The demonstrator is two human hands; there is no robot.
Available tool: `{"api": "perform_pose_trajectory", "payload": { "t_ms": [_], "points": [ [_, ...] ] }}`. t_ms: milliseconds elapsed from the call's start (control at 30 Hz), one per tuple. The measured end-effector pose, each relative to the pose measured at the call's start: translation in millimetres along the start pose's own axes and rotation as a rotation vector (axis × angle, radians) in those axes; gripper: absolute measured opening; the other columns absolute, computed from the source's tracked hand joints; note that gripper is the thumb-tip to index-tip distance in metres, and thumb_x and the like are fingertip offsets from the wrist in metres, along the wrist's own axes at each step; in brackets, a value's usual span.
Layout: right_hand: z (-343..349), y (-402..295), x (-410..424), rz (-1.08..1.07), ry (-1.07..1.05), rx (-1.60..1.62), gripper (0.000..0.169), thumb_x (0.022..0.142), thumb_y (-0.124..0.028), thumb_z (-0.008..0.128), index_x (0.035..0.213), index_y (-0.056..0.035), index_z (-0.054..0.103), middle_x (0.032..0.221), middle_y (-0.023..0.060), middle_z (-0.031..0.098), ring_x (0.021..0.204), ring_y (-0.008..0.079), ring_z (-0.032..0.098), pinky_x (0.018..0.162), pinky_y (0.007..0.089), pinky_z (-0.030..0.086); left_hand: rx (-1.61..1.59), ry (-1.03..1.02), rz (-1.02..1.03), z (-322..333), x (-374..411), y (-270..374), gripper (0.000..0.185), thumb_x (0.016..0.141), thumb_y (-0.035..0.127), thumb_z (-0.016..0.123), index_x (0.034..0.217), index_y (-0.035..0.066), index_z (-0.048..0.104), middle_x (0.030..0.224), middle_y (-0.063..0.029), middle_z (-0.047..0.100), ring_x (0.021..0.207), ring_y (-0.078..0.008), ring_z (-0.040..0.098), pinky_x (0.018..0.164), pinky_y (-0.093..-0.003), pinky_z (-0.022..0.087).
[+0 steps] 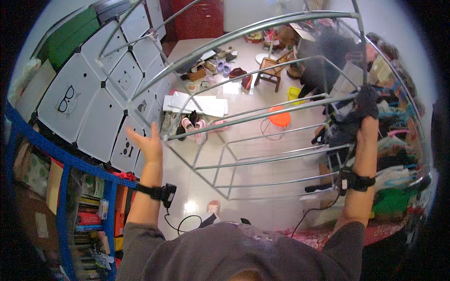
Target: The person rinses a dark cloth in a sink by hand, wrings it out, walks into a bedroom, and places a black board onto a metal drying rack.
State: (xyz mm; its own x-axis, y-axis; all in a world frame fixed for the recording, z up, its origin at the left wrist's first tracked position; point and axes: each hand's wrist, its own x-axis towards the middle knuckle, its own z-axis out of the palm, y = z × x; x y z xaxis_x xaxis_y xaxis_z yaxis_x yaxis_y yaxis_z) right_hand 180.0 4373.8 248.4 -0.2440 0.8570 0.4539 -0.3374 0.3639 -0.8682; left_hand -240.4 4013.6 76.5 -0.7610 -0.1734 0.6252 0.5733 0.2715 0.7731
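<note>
A metal-tube rack frame (pixel 246 116) with several parallel rails spans the space before me. My left hand (pixel 149 144) is raised at its left end, fingers spread and holding nothing. My right arm reaches to the frame's right end. There, dark bunched material (pixel 367 100) covers most of my right hand (pixel 369 121), so its grip is hidden. More dark cloth (pixel 339 131) hangs among the rails below it. A black strap with a small device (pixel 168 195) sits on my left forearm, and a similar strapped device (pixel 346 181) is on my right.
White panelled storage cubes (pixel 95 119) line the left, above a blue-edged shelf (pixel 65 182). Shoes (pixel 195 126), white boards (pixel 198 104), an orange stool (pixel 279 116) and a wooden chair (pixel 270 70) stand or lie on the tiled floor. Clothes on hangers (pixel 397 140) crowd the right.
</note>
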Motion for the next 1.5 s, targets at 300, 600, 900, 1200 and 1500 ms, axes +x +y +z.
{"api": "perform_pose_trajectory", "payload": {
  "t_ms": [300,600,900,1200,1500],
  "points": [
    [104.6,-4.4,72.4,-0.126,0.231,-0.253,0.026,0.083,-0.027,0.053,0.102,-0.0092,0.053,0.073,-0.0014,0.049,0.065,0.0071,0.046,0.059,0.0205,0.038,-0.556,-0.476,-1.005,181.7,10.7,-22.3,0.023,0.083,0.028,0.053,0.074,0.008,0.045,0.064,-0.0033,0.044,0.054,-0.013,0.04,0.056,-0.0254,0.04],
    [31.3,98.4,228.2,-0.093,0.181,-0.477,0.02,0.084,-0.024,0.049,0.097,-0.0093,0.053,0.076,0.0007,0.051,0.066,0.0101,0.048,0.059,0.0226,0.04,-0.826,-0.346,-0.953,325.8,55.6,-20.8,0.029,0.083,0.027,0.052,0.061,0.012,0.04,0.05,0.0028,0.031,0.047,-0.0099,0.032,0.051,-0.0252,0.035],
    [56.7,208.4,415.0,-0.432,-0.227,-0.947,0.015,0.083,-0.022,0.049,0.092,-0.0103,0.054,0.075,0.0014,0.052,0.063,0.0125,0.05,0.058,0.0247,0.041,-0.797,-0.16,-0.936,426.0,154.9,-11.3,0.03,0.081,0.023,0.056,0.059,0.014,0.039,0.05,0.0037,0.031,0.046,-0.0091,0.029,0.052,-0.0242,0.032],
    [161.8,311.2,525.8,0.054,-0.312,-0.45,0.017,0.081,-0.012,0.047,0.097,-0.0105,0.052,0.076,-0.0015,0.051,0.064,0.009,0.049,0.057,0.023,0.041,-0.832,-0.177,-0.803,570.6,247.0,-53.3,0.031,0.08,0.022,0.057,0.059,0.013,0.037,0.051,0.0025,0.031,0.048,-0.0098,0.031,0.054,-0.0251,0.032],
    [180.7,408.4,634.5,-0.295,-0.323,-1.077,0.024,0.072,-0.008,0.054,0.096,-0.0082,0.054,0.084,0.0074,0.054,0.075,0.019,0.053,0.068,0.0287,0.043,-0.813,-0.241,-0.638,704.2,307.5,-49.6,0.028,0.081,0.018,0.055,0.06,0.011,0.039,0.052,0.0024,0.032,0.05,-0.0092,0.032,0.053,-0.0253,0.031]
  ]
}}
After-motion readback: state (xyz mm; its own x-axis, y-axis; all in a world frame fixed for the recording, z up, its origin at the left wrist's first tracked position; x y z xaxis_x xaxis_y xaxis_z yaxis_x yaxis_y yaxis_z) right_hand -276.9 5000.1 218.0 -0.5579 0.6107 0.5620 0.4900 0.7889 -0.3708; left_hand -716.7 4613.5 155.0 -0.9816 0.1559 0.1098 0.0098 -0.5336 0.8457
